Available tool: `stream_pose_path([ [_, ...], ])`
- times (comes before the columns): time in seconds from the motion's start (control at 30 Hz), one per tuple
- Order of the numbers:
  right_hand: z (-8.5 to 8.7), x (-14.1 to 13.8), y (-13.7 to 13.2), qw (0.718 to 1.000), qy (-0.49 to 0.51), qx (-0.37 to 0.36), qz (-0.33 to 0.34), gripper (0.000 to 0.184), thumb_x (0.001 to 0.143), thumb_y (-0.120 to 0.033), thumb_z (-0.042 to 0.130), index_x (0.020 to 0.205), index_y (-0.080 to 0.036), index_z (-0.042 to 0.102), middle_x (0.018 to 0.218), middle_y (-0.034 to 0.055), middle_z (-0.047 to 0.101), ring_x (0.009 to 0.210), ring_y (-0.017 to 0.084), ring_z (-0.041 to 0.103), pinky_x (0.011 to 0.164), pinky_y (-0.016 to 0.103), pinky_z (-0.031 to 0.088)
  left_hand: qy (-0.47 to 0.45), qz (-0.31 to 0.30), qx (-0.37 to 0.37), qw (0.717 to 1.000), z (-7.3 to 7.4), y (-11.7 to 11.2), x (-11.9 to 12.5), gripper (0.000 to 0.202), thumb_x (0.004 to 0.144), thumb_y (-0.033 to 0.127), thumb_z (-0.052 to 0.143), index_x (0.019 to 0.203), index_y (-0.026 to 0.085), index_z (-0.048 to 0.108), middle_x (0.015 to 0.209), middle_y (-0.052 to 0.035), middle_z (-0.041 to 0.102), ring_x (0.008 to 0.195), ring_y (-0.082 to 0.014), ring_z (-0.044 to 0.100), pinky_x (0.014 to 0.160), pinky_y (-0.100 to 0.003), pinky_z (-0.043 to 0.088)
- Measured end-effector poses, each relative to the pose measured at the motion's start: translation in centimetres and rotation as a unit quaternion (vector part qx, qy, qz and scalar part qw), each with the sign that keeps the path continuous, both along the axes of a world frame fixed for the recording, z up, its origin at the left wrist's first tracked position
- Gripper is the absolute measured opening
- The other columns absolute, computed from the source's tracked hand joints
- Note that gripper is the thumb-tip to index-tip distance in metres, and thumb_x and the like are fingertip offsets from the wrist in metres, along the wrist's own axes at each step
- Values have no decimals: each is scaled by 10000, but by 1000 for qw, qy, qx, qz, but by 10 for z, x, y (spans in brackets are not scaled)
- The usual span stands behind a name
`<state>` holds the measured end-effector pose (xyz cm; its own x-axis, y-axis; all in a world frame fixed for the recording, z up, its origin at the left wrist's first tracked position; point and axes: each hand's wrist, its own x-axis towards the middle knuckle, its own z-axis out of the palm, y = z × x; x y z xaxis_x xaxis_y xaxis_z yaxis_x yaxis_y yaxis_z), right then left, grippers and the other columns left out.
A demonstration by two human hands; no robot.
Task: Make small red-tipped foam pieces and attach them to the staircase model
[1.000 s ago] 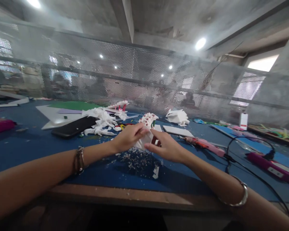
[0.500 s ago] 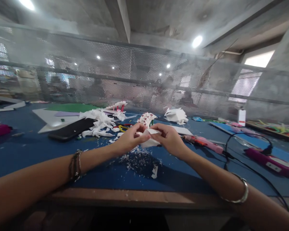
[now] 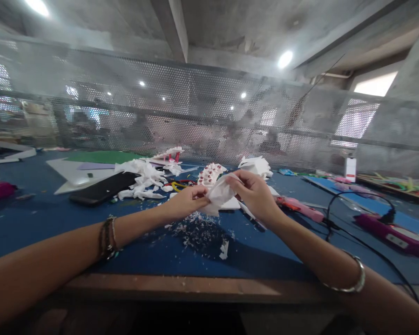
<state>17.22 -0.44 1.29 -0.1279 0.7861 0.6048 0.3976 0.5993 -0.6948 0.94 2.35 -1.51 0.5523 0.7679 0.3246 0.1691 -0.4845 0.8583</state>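
A thin white piece of tissue paper [image 3: 220, 191] is stretched between my two hands above the blue table. My left hand [image 3: 186, 201] pinches its left edge with thumb and fingers. Its upper right part is pinched in my right hand [image 3: 254, 193]. Just behind the tissue stands a white model piece dotted with dark red spots [image 3: 209, 174]. Yellow-handled scissors [image 3: 178, 186] lie beyond my left fingers, partly hidden. Below my hands, small white scraps [image 3: 199, 235] are scattered on the table.
Crumpled tissue [image 3: 143, 174] and a black phone [image 3: 103, 188] lie left. A tissue stack [image 3: 256, 166] sits behind my right hand. To the right are a pink-handled tool [image 3: 302, 208], a black cable [image 3: 365, 246] and a purple power strip [image 3: 394, 235]. A perforated metal screen [image 3: 195, 111] borders the back.
My hands have moved apart, the right one shifting rightward. The tissue between them is opened out wider and lifted. A white sheet on the table below it shows more.
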Motion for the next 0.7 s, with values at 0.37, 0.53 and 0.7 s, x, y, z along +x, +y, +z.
stream_pose_path([
  [0.37, 5, 8, 7, 999, 35, -8, -24, 133, 735, -197, 476, 607, -165, 458, 442, -75, 466, 381, 26, 430, 395, 168, 324, 252, 115, 211, 938, 50, 35, -59, 175, 660, 325, 484, 645, 177, 576, 588, 8, 528, 535, -115, 434, 542, -222, 272],
  [0.53, 6, 14, 12, 999, 36, 3, -26, 109, 726, -182, 474, 619, -161, 466, 444, -76, 458, 380, 23, 418, 396, 170, 318, 324, 349, 113, 872, 54, 68, -136, 276, 427, 278, 702, 617, 142, 557, 549, 0, 495, 635, -181, 455, 625, -251, 295],
  [0.7, 4, 14, 12, 1000, 11, -6, -27, 93, 720, -204, 478, 637, -162, 478, 448, -75, 458, 389, 31, 427, 397, 175, 319, 266, 382, 44, 884, 29, 83, -173, 388, 234, 208, 771, 531, 134, 532, 396, 29, 422, 531, -224, 461, 587, -423, 368],
])
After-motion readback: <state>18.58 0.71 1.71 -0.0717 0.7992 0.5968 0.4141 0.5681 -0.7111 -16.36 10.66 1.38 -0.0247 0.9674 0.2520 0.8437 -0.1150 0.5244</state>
